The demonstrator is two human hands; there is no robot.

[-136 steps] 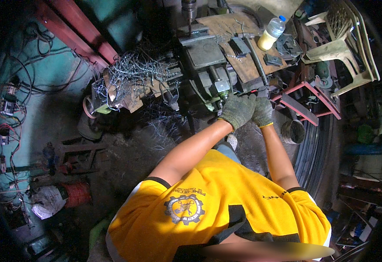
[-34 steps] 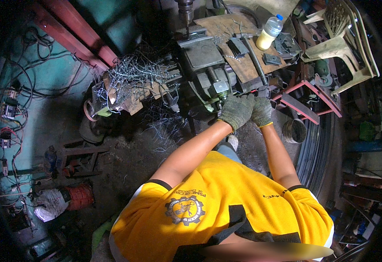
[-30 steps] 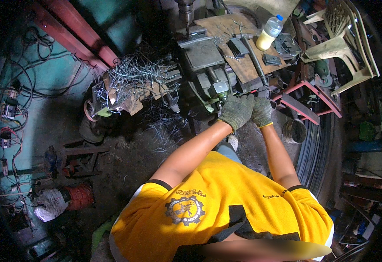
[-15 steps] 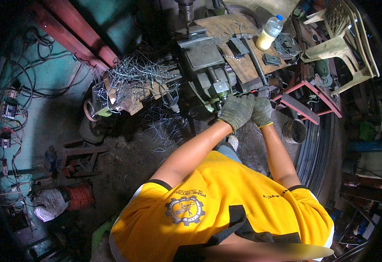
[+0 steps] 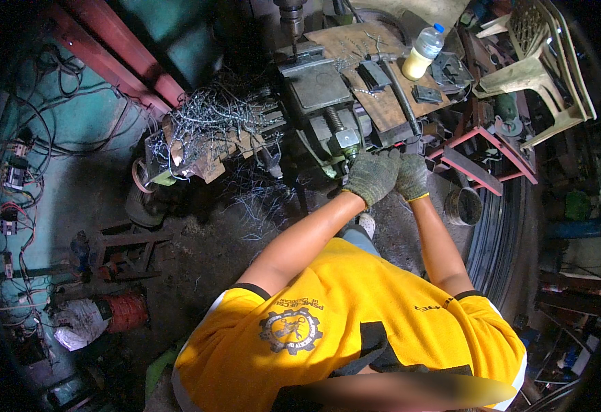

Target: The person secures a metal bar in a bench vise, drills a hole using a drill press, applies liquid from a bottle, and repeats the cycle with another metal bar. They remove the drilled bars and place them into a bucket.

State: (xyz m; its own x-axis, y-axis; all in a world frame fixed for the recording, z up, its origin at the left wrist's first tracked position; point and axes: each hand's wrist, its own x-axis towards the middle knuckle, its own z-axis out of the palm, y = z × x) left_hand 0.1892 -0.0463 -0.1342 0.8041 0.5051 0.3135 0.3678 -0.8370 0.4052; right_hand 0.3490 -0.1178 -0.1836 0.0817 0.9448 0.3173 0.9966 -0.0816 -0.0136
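Observation:
My left hand (image 5: 371, 178) and my right hand (image 5: 412, 176), both in grey knitted work gloves, are close together at the near edge of the bench. Their fingers look curled and closed, but what lies between them is hidden. Just beyond my left hand is the screw end of a machine vise (image 5: 318, 86), with a bright metal nut (image 5: 345, 137) on it. A small red spot shows beyond the fingertips, too small to name. On the brown board (image 5: 383, 118) past my hands lie a curved grey bar (image 5: 400, 96) and dark metal blocks (image 5: 374, 75).
A drill chuck (image 5: 291, 24) hangs above the vise. Tangled metal shavings (image 5: 218, 120) heap on the left. A blue-capped bottle (image 5: 424, 51) stands on the board. Right are a plastic chair (image 5: 534, 86), a red metal frame (image 5: 479, 161) and a bucket (image 5: 462, 206). Cables (image 5: 60, 137) hang far left.

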